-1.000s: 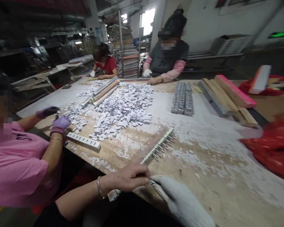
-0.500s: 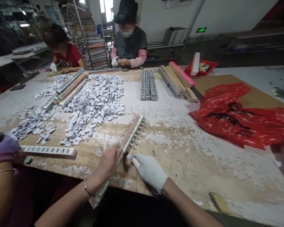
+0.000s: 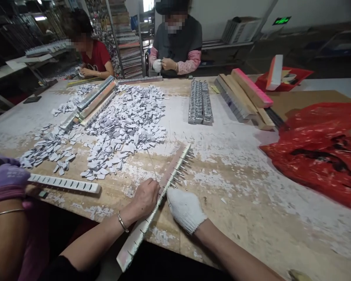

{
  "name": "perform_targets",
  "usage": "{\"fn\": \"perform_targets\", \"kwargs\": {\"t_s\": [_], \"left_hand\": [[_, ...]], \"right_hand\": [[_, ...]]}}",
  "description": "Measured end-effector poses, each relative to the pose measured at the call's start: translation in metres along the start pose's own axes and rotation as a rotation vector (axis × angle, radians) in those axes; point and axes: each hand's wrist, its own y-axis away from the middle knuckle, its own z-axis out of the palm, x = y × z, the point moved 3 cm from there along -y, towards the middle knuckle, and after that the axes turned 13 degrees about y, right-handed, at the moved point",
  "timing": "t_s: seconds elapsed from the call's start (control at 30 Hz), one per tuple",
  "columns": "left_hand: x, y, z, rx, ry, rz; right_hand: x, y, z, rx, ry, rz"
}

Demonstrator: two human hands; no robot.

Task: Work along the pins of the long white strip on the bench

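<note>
- Shifted since half a second ago: right hand (image 3: 185, 208), white-gloved, now at the pins midway along the slotted strip (image 3: 160, 193), fingers curled; grip cannot be confirmed.
- Left hand (image 3: 144, 197) bare, pressed on strip, no clamp seen.
- Strip diagonal, overhanging near edge of worktop (image 3: 251, 195).
- Grey chip pile (image 3: 125, 128) toward far-left corner.

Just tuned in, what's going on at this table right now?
The person's bare left hand steadies a long slotted strip lying slantwise on the table, its near end over the edge. The gloved right hand works at the small pins along its far side. A heap of small white pieces lies beyond. A co-worker's purple-gloved hand rests by another strip.
</note>
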Motion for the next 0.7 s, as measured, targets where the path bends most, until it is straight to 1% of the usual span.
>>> {"fn": "perform_targets", "kwargs": {"t_s": [0.1,0.17,0.2,0.23,0.3,0.33,0.37,0.43,0.5,0.57,0.63,0.7], "left_hand": [[0.000,-0.002,-0.004,-0.034,0.047,-0.022],[-0.009,-0.012,-0.016,-0.052,0.102,-0.060],[-0.017,-0.020,-0.027,-0.015,0.113,-0.110],[-0.028,-0.030,-0.041,0.060,0.102,-0.179],[-0.053,-0.054,-0.073,0.284,0.015,-0.341],[-0.064,-0.066,-0.088,0.363,-0.034,-0.387],[-0.074,-0.078,-0.100,0.404,-0.069,-0.410],[-0.087,-0.097,-0.116,0.425,-0.104,-0.418],[-0.092,-0.107,-0.121,0.434,-0.112,-0.412],[-0.090,-0.107,-0.122,0.466,-0.103,-0.398],[-0.084,-0.098,-0.124,0.506,-0.073,-0.388],[-0.073,-0.082,-0.125,0.544,-0.037,-0.386]], "right_hand": [[0.006,-0.004,-0.001,-0.019,-0.006,-0.016],[0.016,-0.004,-0.002,-0.010,-0.060,0.005],[0.023,-0.004,-0.002,0.007,-0.113,0.027],[0.031,-0.003,-0.002,0.033,-0.179,0.056],[0.043,0.000,0.002,0.085,-0.312,0.105],[0.046,0.003,0.007,0.099,-0.362,0.120],[0.048,0.006,0.012,0.105,-0.397,0.131],[0.046,0.011,0.025,0.102,-0.429,0.143],[0.041,0.014,0.036,0.125,-0.424,0.150],[0.038,0.014,0.042,0.155,-0.415,0.157],[0.038,0.013,0.042,0.151,-0.444,0.158],[0.039,0.012,0.034,0.152,-0.520,0.142]]}}
